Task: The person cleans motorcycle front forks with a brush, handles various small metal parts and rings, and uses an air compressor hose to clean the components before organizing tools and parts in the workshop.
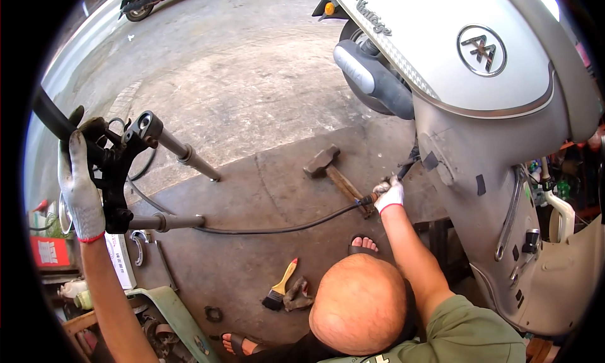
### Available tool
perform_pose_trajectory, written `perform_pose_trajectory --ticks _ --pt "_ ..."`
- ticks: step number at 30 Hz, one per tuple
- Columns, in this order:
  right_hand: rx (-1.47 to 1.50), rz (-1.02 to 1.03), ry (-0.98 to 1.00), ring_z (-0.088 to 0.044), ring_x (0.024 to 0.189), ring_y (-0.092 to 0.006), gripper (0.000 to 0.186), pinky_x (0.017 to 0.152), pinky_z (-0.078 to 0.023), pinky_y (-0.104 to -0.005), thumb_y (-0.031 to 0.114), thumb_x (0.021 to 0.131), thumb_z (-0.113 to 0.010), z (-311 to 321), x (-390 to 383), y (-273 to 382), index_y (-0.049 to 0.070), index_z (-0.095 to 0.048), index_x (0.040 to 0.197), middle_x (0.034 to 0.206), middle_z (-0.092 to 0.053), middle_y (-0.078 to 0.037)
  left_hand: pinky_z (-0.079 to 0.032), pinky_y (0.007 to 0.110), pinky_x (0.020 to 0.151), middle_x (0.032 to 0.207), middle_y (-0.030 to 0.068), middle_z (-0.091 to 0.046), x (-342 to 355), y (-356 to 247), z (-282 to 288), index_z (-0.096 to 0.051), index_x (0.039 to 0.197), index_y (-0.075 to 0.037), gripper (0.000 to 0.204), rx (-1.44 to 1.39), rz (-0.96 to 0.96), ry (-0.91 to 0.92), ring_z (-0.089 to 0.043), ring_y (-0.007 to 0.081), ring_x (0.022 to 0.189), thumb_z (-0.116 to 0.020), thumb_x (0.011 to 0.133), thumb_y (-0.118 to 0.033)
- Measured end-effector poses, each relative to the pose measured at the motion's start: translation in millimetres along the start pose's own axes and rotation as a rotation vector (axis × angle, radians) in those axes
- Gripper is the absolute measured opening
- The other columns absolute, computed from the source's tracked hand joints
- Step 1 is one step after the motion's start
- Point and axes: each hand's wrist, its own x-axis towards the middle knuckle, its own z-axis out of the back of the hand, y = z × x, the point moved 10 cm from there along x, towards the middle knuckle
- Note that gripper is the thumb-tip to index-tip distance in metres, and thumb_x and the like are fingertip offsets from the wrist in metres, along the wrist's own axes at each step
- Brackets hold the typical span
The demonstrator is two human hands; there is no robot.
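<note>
At the left, my left hand [83, 180] wears a white glove with a red cuff. Its fingers wrap round the thick dark stem of a front fork [118, 190], whose two metal tubes point right. My gloved right hand [389, 195] grips the fitting end of a black air hose [283, 229]. The hose runs in a curve from the fork's side. Past that hand, a dark piece reaches up towards a beige scooter [469, 149] with a white panel. What the fingers hide of the fitting I cannot make out.
A sledgehammer [322, 162] lies behind the hose. Nearer are a paintbrush [282, 286] and a soiled rag or glove [298, 295]. A pale green tray-like part [173, 316] and a red box [51, 252] stand lower left. Another scooter [140, 4] is parked far back.
</note>
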Motion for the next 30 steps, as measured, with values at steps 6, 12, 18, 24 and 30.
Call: perform_pose_trajectory --ticks 6,12,18,24,30 --pt "-0.214 -0.102 0.217 -0.038 0.047 -0.0101 0.015 0.043 -0.034 -0.0247 0.029 0.104 -0.05 -102 16 -32 0.015 -0.051 0.098 0.072 -0.054 -0.006 -0.052 0.027 0.09 0.113 0.0085 -0.067 2 -1 2 -0.057 0.136 -0.003 0.041 -0.079 -0.009 0.03 -0.064 0.0127 0.103 -0.049 0.107 -0.032" --pt "-0.485 -0.056 0.409 -0.043 0.045 -0.0125 0.011 0.038 -0.034 -0.026 0.018 0.099 -0.059 -184 -26 -63 0.017 -0.054 0.089 0.072 -0.055 -0.003 -0.047 0.025 0.094 0.11 0.0044 -0.067 -4 -3 -7 -0.06 0.132 -0.003 0.039 -0.055 -0.006 -0.002 -0.059 0.0107 0.102 -0.051 0.106 -0.03" --pt "-0.716 -0.176 0.578 -0.045 0.046 -0.0111 0.012 0.04 -0.036 -0.027 0.018 0.1 -0.056 -177 -91 -148 0.014 -0.054 0.088 0.071 -0.056 -0.002 -0.037 0.018 0.059 0.097 -0.0006 -0.066 2 2 10 -0.065 0.127 -0.007 0.037 -0.083 -0.076 -0.102 -0.049 0.0011 0.073 -0.058 0.103 -0.035" --pt "-0.714 -0.312 0.576 -0.043 0.045 -0.0101 0.01 0.041 -0.035 -0.0263 0.016 0.1 -0.053 -133 -137 -195 0.014 -0.054 0.09 0.069 -0.056 -0.002 -0.049 0.026 0.086 0.112 0.0034 -0.07 8 7 21 -0.063 0.126 -0.008 0.038 -0.016 -0.128 -0.056 -0.061 0.0095 0.101 -0.057 0.102 -0.038" --pt "-0.723 -0.361 0.492 -0.048 0.057 -0.01 0.017 0.048 -0.041 -0.0257 0.03 0.102 -0.057 -75 -100 -204 0.015 -0.058 0.109 0.076 -0.057 0.0 -0.045 0.024 0.057 0.087 0.002 -0.067 -2 -16 -4 -0.063 0.109 -0.003 0.028 -0.068 -0.049 -0.011 -0.054 0.0064 0.063 -0.056 0.104 -0.029"
